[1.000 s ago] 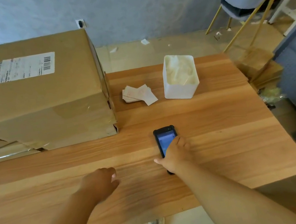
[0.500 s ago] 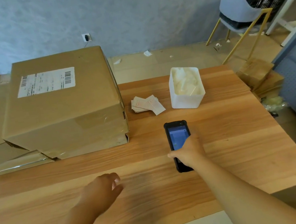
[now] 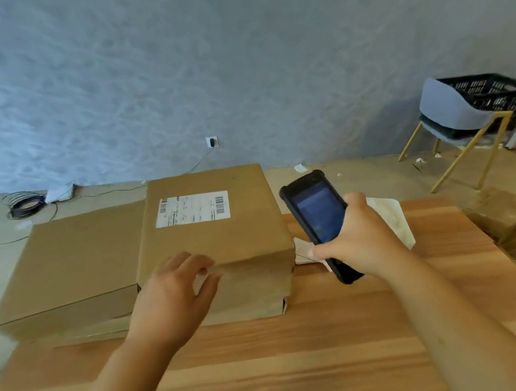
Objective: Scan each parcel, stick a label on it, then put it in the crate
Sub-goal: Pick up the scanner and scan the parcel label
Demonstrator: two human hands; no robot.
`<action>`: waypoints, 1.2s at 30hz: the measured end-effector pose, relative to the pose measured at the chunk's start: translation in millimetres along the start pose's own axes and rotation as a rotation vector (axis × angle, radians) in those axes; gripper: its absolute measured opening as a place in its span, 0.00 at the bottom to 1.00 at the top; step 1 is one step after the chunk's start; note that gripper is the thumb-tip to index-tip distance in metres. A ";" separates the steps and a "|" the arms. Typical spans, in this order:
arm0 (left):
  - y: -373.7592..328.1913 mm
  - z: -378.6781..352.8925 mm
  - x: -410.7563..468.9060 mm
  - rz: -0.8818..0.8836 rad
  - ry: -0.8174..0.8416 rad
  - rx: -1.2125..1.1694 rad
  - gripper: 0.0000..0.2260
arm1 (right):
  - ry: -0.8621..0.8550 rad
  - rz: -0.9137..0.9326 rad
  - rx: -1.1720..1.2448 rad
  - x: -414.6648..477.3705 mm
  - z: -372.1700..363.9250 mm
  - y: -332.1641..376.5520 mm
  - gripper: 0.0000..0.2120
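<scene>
The right hand (image 3: 361,239) is gripping the black handheld scanner (image 3: 317,216), fingers curled round its lower body and thumb along its left side. It is holding the scanner off the wooden table (image 3: 309,356), lit screen facing up and top end leaning toward the parcel (image 3: 223,238). The left hand (image 3: 174,293) is hovering at the parcel's near top edge, fingers relaxed and slightly apart, holding nothing; contact is hard to judge. The cardboard parcel is sitting at the table's far left, shipping label (image 3: 191,208) facing up, a second carton (image 3: 70,258) just beside it. The black crate (image 3: 490,94) is sitting on a grey chair (image 3: 450,117), well apart, by the wall
</scene>
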State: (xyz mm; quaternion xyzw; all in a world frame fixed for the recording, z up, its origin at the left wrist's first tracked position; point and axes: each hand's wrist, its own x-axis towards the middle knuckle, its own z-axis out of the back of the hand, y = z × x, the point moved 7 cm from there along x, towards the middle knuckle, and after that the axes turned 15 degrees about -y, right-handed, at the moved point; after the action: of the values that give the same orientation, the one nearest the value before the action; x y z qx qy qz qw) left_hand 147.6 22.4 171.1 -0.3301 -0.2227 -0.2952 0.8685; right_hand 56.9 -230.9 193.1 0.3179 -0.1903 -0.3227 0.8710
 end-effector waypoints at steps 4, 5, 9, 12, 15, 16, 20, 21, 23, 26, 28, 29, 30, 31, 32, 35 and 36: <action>36.3 -3.7 20.6 0.012 0.001 0.197 0.10 | 0.107 0.148 -0.195 10.0 -3.6 55.2 0.35; 43.0 -7.0 22.6 0.040 0.040 0.209 0.10 | 0.142 0.191 -0.282 11.7 -5.4 66.1 0.35; 52.5 -10.3 26.5 0.055 0.075 0.199 0.13 | 0.277 0.317 -0.595 17.0 -15.5 94.6 0.29; 55.3 -10.0 26.8 0.026 0.044 0.208 0.12 | 0.334 0.354 -0.735 20.6 -20.0 105.2 0.25; 57.4 -9.3 24.1 -0.003 0.000 0.200 0.19 | 0.362 0.364 -0.808 23.4 -20.6 112.5 0.24; 57.4 -9.4 23.4 -0.005 -0.004 0.196 0.20 | 0.365 0.365 -0.813 23.9 -20.5 114.2 0.24; 56.9 -9.1 22.6 -0.013 0.006 0.204 0.21 | 0.364 0.376 -0.831 24.5 -20.4 117.1 0.24; 56.7 -9.1 22.4 -0.012 0.012 0.205 0.21 | 0.362 0.379 -0.834 24.7 -20.1 117.1 0.24; 56.4 -9.4 21.8 -0.008 0.012 0.204 0.21 | 0.363 0.382 -0.832 24.7 -19.0 116.5 0.25; 55.9 -9.3 20.7 -0.007 0.011 0.214 0.21 | 0.351 0.373 -0.809 25.2 -17.2 112.6 0.24; 54.4 -9.5 20.3 -0.013 0.009 0.239 0.21 | 0.312 0.369 -0.768 25.7 -13.6 108.8 0.24; 52.8 -9.7 20.5 -0.016 0.011 0.256 0.20 | 0.283 0.348 -0.731 26.2 -10.9 104.0 0.25; 51.1 -10.1 20.7 -0.017 0.007 0.274 0.19 | 0.249 0.319 -0.682 26.3 -8.1 97.4 0.26; 49.0 -10.4 20.8 -0.012 -0.002 0.283 0.18 | 0.209 0.285 -0.615 26.9 -7.0 87.4 0.28; 46.1 -10.9 20.6 -0.004 -0.016 0.281 0.16 | 0.156 0.243 -0.518 27.8 -6.6 75.1 0.30; 30.9 -16.8 16.9 -0.018 -0.056 0.218 0.15 | -0.069 0.064 -0.141 25.0 -11.8 23.1 0.35; 23.6 -19.4 15.2 -0.036 -0.068 0.191 0.15 | -0.145 0.007 -0.066 21.5 -12.9 2.9 0.37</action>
State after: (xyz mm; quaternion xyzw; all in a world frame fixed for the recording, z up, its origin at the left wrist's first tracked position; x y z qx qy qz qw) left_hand 177.9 17.5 156.3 -0.2518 -0.2850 -0.2767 0.8825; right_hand 80.6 -238.3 188.4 0.2640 -0.2431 -0.3478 0.8662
